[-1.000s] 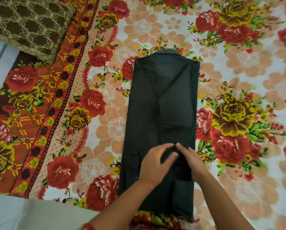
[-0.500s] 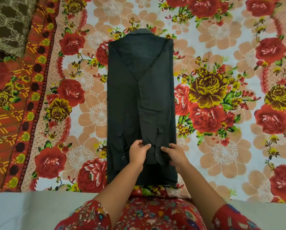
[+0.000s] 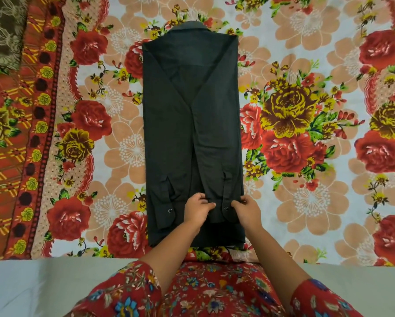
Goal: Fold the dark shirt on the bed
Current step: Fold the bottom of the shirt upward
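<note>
On the bed (image 3: 317, 56), the shirt (image 3: 192, 124) cuff (image 3: 222, 213) is pinched by the left hand (image 3: 197, 210) and right hand (image 3: 246, 211); if tugged unevenly, the folded sleeves may be skewed

Red garment (image 3: 214, 287), dense floral print in blue, yellow and cream. Short loose left sleeve (image 3: 123, 291) and right sleeve (image 3: 317, 298), same print. Forearms bare down to left hand (image 3: 197, 209) and right hand (image 3: 246, 210).

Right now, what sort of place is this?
Probably a bedroom: a floral bedsheet covers the whole surface, a patterned pillow lies top left, and a dark shirt lies flat for folding.
</note>
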